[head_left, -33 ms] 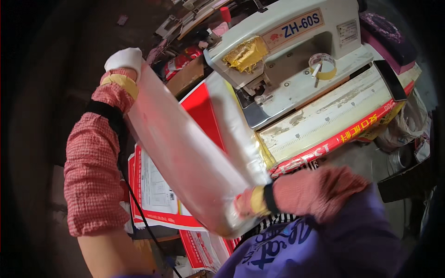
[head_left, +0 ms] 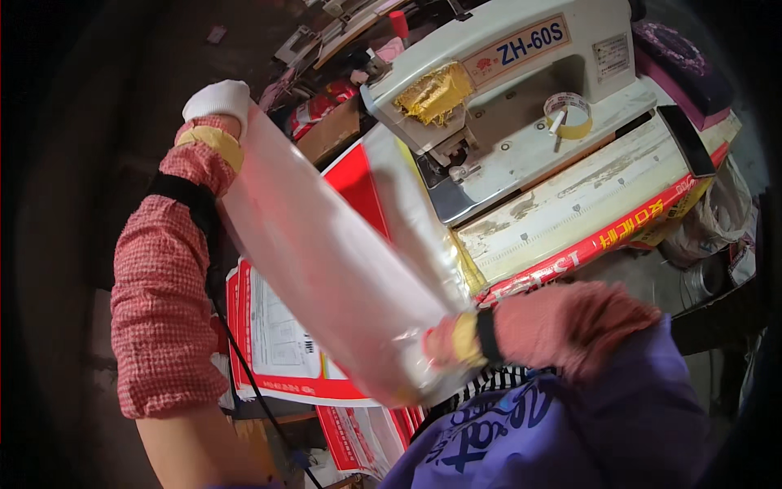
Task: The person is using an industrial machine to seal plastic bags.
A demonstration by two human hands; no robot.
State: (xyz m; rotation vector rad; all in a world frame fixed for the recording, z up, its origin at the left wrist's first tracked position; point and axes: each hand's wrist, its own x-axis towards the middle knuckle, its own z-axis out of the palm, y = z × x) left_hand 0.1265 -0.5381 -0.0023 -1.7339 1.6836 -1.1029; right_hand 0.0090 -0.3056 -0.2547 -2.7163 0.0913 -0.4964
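A long translucent plastic bag (head_left: pixel 326 261) stretches diagonally in front of me. My left hand (head_left: pixel 216 99), in a white glove, grips its upper end, raised at the upper left. My right hand (head_left: pixel 440 342) shows blurred through the plastic at the bag's lower end and grips it there, close to my chest. Both forearms wear pink checked sleeve covers with yellow and black bands at the wrists. The bag hides part of the red-and-white printed sacks (head_left: pixel 281 350) lying below it.
A white industrial sewing machine (head_left: pixel 521 90) stands on a worn table (head_left: pixel 570 204) to the upper right, with a roll of tape (head_left: pixel 568 114) on its bed. Cluttered boxes and red items (head_left: pixel 326 114) lie behind. A black cable (head_left: pixel 252 383) hangs by my left arm.
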